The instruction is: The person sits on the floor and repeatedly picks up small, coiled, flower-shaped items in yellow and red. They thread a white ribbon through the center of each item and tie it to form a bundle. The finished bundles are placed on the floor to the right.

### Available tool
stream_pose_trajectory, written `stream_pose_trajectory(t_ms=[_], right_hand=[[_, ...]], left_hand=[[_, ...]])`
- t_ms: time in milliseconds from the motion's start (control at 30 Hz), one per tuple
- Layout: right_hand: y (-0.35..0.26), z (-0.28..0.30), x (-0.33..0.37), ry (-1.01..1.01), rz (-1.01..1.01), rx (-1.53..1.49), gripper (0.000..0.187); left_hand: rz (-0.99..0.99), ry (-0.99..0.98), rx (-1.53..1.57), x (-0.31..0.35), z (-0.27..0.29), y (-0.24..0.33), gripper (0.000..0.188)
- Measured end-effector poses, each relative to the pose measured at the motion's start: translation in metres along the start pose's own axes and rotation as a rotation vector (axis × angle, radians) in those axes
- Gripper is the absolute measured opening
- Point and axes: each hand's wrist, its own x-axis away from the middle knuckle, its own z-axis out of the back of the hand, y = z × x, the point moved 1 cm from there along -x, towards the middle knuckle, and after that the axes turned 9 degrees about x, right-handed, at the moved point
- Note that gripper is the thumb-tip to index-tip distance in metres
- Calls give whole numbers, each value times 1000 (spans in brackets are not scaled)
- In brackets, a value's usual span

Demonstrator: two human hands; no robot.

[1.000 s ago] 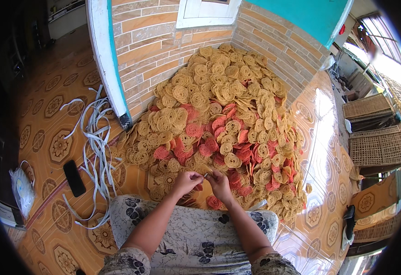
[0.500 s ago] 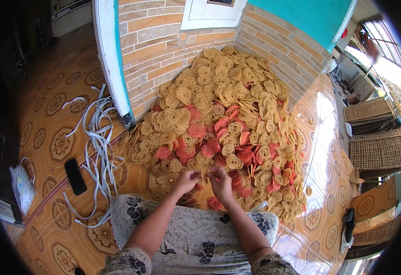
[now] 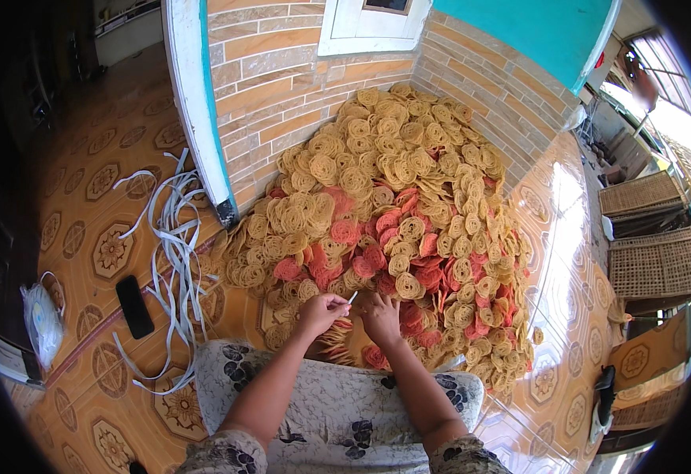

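Observation:
A large heap of round, lacy discs, mostly yellow (image 3: 329, 164) with red ones (image 3: 431, 276) among them, lies before me. My left hand (image 3: 323, 313) is closed, pinching a thin white strip (image 3: 352, 298) whose end sticks up past the fingertips. Below that hand, a row of discs (image 3: 335, 343) stands edge-on, packed close together. Whether the strip runs through them is hidden. Just right of the strip, my right hand (image 3: 382, 319) reaches to the heap's near edge, fingers stretched forward and slightly apart. Nothing shows in its grasp.
Loose white strips (image 3: 173, 261) lie tangled on the tiled floor at left, beside a black phone (image 3: 134, 306) and a plastic bag (image 3: 41, 324). A brick wall (image 3: 270, 71) backs the heap. Woven racks (image 3: 652, 265) stand at right. Patterned cloth (image 3: 314, 403) covers my lap.
My hands have moved slightly apart from where they met. The strip's end now shows at my left fingertips, and the edge-on row of discs below is more visible.

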Motion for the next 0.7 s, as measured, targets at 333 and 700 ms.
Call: stream_pose_trajectory(t_ms=[333, 700], right_hand=[[13, -15, 3, 40, -94, -459, 12], [12, -20, 6, 79, 101, -138, 17]], left_hand=[[121, 34, -166, 0, 1, 2, 22], [77, 34, -117, 4, -2, -2, 23]])
